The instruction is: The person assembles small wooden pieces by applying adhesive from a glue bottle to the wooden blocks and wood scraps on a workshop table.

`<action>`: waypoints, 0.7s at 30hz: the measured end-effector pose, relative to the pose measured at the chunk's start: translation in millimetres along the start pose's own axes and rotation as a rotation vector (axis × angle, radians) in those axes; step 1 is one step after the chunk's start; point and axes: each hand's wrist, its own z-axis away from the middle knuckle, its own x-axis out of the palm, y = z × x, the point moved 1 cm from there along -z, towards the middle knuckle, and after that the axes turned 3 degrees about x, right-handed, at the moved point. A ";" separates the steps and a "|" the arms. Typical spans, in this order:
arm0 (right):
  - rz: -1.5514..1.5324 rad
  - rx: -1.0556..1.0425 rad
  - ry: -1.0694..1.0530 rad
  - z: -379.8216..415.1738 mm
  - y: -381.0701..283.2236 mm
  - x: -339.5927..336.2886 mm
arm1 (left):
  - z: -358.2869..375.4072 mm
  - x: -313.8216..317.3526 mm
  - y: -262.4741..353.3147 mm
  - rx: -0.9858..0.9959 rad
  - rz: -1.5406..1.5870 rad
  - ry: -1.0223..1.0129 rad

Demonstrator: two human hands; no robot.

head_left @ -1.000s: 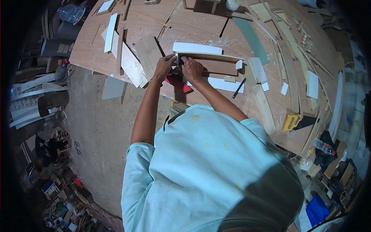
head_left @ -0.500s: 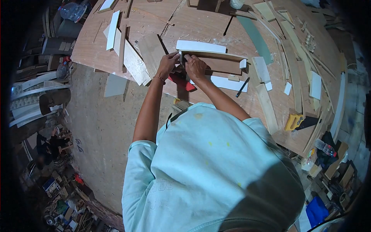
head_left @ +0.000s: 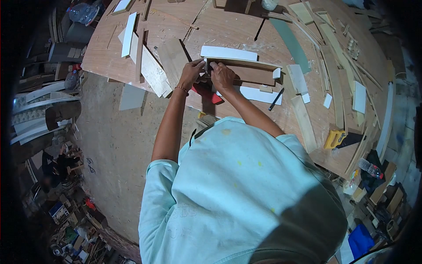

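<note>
My left hand [head_left: 191,73] and my right hand [head_left: 222,75] meet at the left end of a long wooden piece [head_left: 250,64] standing on the wooden table. Between my fingertips is a small dark piece [head_left: 208,66], partly hidden by the fingers. Both hands have their fingers bent and closed around that end. A red tool [head_left: 211,95] lies just below my hands, partly covered by my right wrist. White strips [head_left: 231,53] lie behind and in front of the wooden piece. A small white block [head_left: 276,73] is at its right end.
A black pen-like tool [head_left: 276,99] lies right of my right forearm. Farther right are a yellow-handled saw [head_left: 335,139], a green strip [head_left: 291,44] and many wood strips. Boards [head_left: 154,70] lie to the left, near the table's edge.
</note>
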 end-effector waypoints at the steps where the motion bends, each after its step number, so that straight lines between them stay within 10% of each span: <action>1: 0.030 0.025 -0.034 -0.7 -0.2 -0.4 | 0.5 0.8 1.1 0.003 0.008 0.010; 21: 0.060 0.052 -0.101 -2.6 3.3 0.8 | 5.6 3.0 9.1 -0.047 0.011 0.014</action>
